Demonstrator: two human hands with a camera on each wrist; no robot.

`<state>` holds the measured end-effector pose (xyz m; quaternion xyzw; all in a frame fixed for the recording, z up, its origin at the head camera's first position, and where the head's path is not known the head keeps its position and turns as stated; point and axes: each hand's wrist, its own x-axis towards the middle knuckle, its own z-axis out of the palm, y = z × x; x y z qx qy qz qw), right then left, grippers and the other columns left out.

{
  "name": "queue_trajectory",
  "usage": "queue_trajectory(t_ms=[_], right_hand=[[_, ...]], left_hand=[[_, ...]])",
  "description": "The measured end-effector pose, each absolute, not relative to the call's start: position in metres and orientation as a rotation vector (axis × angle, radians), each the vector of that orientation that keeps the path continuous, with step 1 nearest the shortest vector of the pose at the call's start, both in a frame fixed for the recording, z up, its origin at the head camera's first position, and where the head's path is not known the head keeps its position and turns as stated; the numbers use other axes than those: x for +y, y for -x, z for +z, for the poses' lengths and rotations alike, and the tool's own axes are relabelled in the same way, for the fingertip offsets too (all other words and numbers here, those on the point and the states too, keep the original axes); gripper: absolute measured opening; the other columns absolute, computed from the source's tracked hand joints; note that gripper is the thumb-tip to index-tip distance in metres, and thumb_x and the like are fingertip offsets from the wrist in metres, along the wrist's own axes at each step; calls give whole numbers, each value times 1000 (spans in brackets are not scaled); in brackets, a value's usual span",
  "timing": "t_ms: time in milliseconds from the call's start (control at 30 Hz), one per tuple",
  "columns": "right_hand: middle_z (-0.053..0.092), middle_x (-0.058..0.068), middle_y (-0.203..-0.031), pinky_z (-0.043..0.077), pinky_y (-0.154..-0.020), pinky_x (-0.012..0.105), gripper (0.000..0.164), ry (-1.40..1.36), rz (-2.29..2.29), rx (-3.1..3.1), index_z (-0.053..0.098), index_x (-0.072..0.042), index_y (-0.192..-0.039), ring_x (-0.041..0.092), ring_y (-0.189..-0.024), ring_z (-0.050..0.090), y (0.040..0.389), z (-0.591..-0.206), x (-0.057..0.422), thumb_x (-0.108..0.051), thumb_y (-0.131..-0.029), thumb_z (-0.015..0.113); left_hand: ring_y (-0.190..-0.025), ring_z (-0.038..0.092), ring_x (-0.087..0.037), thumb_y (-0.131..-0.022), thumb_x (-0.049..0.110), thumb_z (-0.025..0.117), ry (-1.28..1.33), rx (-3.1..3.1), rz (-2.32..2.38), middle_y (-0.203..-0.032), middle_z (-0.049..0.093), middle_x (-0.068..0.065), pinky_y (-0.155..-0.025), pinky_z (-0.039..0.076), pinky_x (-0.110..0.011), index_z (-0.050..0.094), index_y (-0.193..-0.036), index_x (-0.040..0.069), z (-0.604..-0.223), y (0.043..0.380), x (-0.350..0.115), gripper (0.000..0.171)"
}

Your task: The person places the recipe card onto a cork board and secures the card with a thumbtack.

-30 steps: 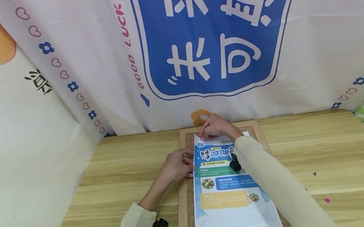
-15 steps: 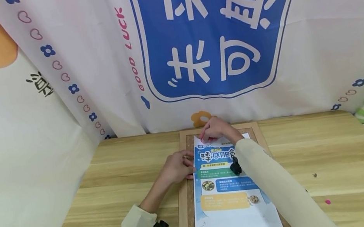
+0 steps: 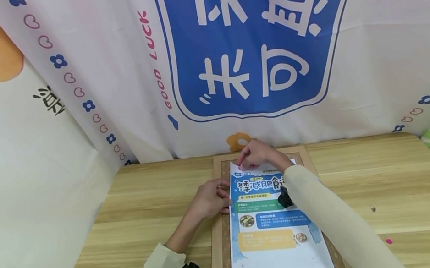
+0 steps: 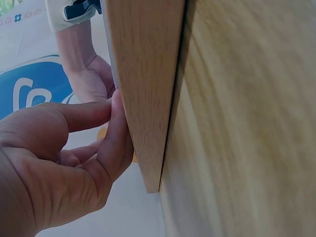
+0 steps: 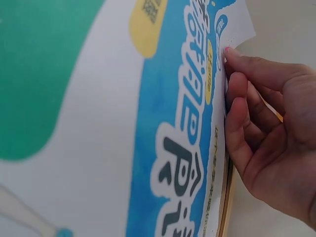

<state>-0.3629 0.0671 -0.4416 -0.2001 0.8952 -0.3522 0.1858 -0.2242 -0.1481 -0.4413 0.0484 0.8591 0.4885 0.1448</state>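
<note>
A printed poster in blue, green and yellow lies on a wood-framed cork board. At the poster's far left corner, my right hand holds a small pink tack under the fingertips, its other fingers bent. Only a bit of pink shows, so the tack's shape is hidden. My left hand rests against the poster's left edge. In the left wrist view its thumb and fingertips touch the edge beside the board's wooden frame. The corner of paper near my right hand stands slightly raised.
The board lies on a wood-grain table that meets a printed cloth backdrop. To the right of the board are a small pink piece and a dark speck. My right sleeve crosses the poster's right side.
My right hand stays at the corner, its fingers and wrist having shifted slightly; the forearm sits a little farther right. My left hand holds its place. The whole view has tilted up slightly.
</note>
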Motion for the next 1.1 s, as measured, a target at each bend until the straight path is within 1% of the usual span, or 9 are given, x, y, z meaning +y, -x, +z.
queue_trajectory(t_ms=[233, 500, 767, 900, 1100], right_hand=[[81, 3, -96, 56, -72, 23, 16, 590, -1041, 2477, 84, -11, -109, 16, -80, 68, 364, -444, 71, -18, -95, 82], [82, 4, -96, 57, -72, 22, 15, 587, -1056, 2478, 84, -11, -110, 16, -80, 69, 363, -446, 70, -17, -96, 81], [81, 3, -93, 56, -65, 23, 12, 587, -1055, 2499, 84, -11, -105, 14, -74, 68, 362, -445, 65, -14, -95, 81], [80, 2, -90, 54, -63, 23, 9, 542, -1034, 2513, 85, -12, -102, 13, -70, 65, 362, -444, 62, -14, -94, 80], [79, 2, -87, 52, -60, 22, 11, 467, -1005, 2535, 85, -12, -103, 12, -68, 65, 363, -441, 57, -15, -93, 80]], left_hand=[[-70, 74, -17, -93, -9, 76, -154, 2492, 1391, -96, 74, -15, -63, 68, -31, 65, -133, -3, -442, 224, -149, 42], [-70, 74, -17, -93, -8, 76, -157, 2494, 1382, -95, 74, -15, -63, 67, -31, 65, -133, -3, -443, 224, -149, 42], [-68, 76, -18, -93, -9, 76, -169, 2488, 1405, -94, 76, -16, -63, 68, -31, 65, -135, -4, -443, 223, -149, 43], [-69, 75, -18, -93, -8, 76, -168, 2484, 1401, -95, 76, -15, -63, 67, -30, 64, -135, -4, -443, 222, -149, 44], [-70, 75, -18, -94, -8, 75, -178, 2480, 1406, -96, 76, -16, -64, 68, -31, 64, -135, -5, -442, 222, -149, 43]])
